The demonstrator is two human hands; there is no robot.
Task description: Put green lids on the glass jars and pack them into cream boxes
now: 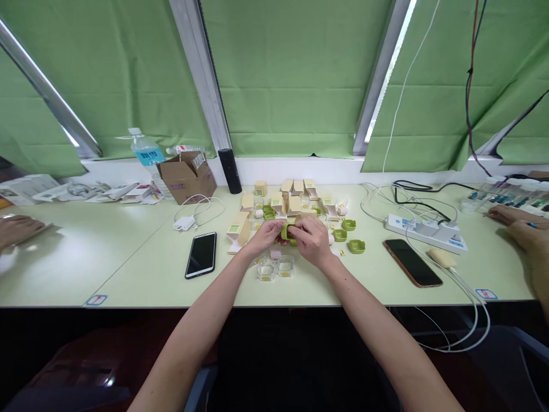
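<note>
Above the middle of the table my left hand (267, 235) pinches a small green case piece (286, 231) with rounded corners. My right hand (312, 238) is closed at the piece's other side, its fingertips pressed to it. Around both hands lie small beige cardboard boxes (242, 226), several of them opened. More green case pieces (356, 246) rest to the right of my right hand. Two clear plastic containers (285, 266) with yellow marks sit in front of my hands. Small pale rolls (275, 253) lie among them. What is under my fingers is partly hidden.
A phone (201, 255) lies left, another phone (412, 262) right, near a power strip (426, 233) with tangled cables. A brown carton (187, 177), water bottle (146, 151) and black cylinder (230, 171) stand behind. Other people's hands (19, 230) show at both sides.
</note>
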